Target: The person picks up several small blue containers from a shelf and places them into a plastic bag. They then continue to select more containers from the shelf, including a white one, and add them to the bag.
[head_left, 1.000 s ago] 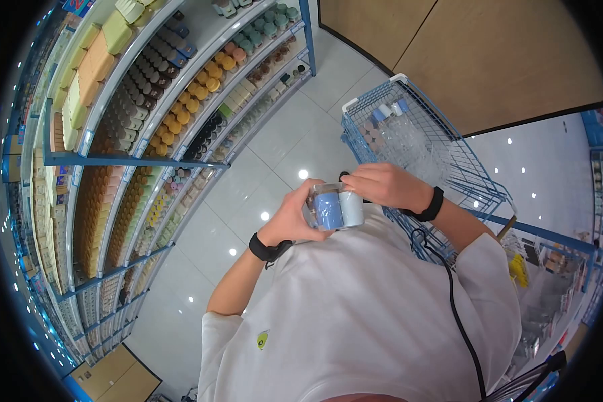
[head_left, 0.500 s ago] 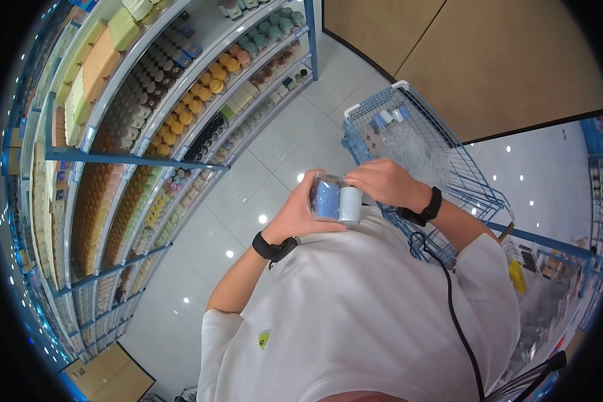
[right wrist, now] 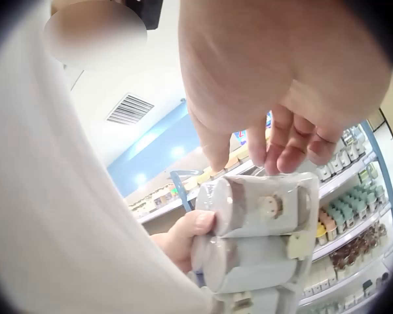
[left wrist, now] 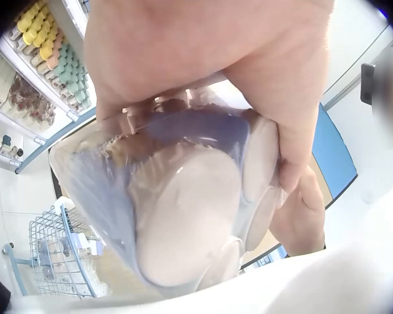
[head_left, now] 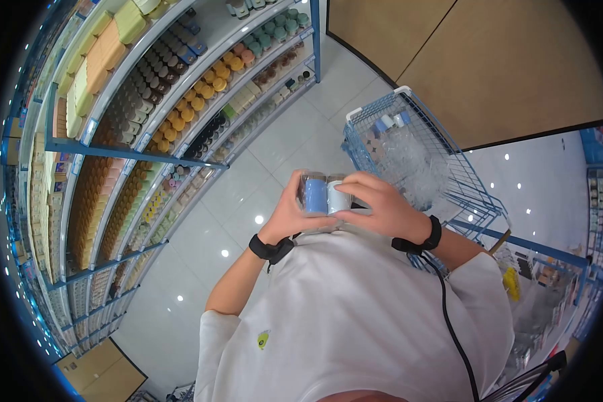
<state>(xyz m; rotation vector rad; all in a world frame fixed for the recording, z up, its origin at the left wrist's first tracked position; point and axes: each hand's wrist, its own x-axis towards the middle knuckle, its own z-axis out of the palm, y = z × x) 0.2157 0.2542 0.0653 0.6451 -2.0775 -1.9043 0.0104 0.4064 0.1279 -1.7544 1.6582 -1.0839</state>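
Pale glossy floor tiles [head_left: 248, 174] of a shop aisle lie below a clear-wrapped pack [head_left: 321, 195] of two small cylindrical containers, one blue and one white, standing side by side and held just in front of the person's chest. The left hand [head_left: 289, 216] grips the pack from its left side and from beneath, its fingers [left wrist: 295, 131] curled round the film. The right hand [head_left: 376, 204] lies over the pack's right side, its fingers [right wrist: 275, 144] bent down onto the top edge and its thumb closing from the near side, so both hands hold the pack between them. Each wrist wears a black band [head_left: 269, 249], and a black cable [head_left: 455, 321] runs from the right one down over the white shirt [head_left: 355, 315]. Just beyond the hands, to the right, stands a blue wire trolley [head_left: 462, 177] with clear-wrapped goods in its basket. On the left, well apart from the hands, long shelves [head_left: 147, 100] carry rows of small containers in yellow, orange, green and dark colours. Behind the trolley rises a wood-coloured wall panel [head_left: 502, 60].
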